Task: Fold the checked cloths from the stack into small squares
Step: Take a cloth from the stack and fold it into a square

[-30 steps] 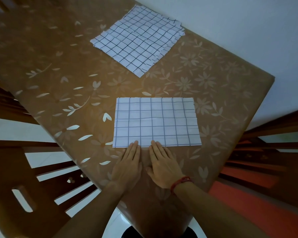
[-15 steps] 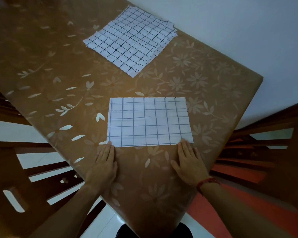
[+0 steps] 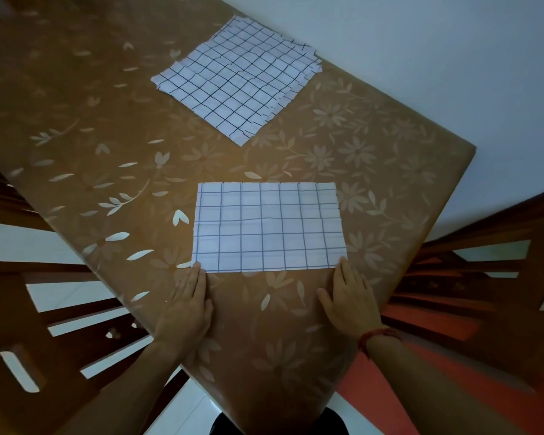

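A white cloth with a dark check (image 3: 268, 227) lies flat as a wide rectangle on the brown flowered table (image 3: 107, 171), close in front of me. My left hand (image 3: 187, 304) lies flat on the table, fingertips touching the cloth's near left corner. My right hand (image 3: 350, 298) lies flat too, fingertips at the near right corner. Further back sits the stack of unfolded checked cloths (image 3: 237, 78), turned diagonally, its edges slightly fanned.
The table's corner points toward me, and its right edge drops off just beyond my right hand. Dark wooden chairs (image 3: 44, 334) stand at the left, and another (image 3: 490, 262) at the right. A pale wall (image 3: 453, 58) rises behind the table.
My hands slid apart along the cloth's near edge, from side by side at the middle out to the two near corners. The cloth stayed flat in place.
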Motion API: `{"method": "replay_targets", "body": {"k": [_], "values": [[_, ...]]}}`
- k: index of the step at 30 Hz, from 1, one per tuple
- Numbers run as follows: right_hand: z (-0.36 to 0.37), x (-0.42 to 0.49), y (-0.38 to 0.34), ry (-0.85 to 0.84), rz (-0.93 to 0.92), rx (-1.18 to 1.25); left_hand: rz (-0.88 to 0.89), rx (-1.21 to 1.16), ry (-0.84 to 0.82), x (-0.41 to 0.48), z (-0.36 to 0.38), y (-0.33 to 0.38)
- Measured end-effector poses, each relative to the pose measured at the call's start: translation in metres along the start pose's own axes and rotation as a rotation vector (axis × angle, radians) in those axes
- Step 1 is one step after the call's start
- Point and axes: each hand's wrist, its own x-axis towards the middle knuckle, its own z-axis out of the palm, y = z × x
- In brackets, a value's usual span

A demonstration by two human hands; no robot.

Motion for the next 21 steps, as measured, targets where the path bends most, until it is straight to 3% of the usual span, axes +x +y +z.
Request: {"method": "replay_targets", "body": {"k": [10,16,21], "values": [[-0.035,0.058,0.000,0.111,0.208,0.237,-0.034,-0.031,-0.025,-0.001,-0.006,0.003],[-0.043,0.108,-0.007,0.030,0.425,0.589,-0.040,-0.036,-0.026,-0.002,-0.008,0.006],[-0.045,0.125,-0.012,0.032,0.457,0.594,-0.061,0.005,-0.045,-0.001,-0.017,0.010]]}}
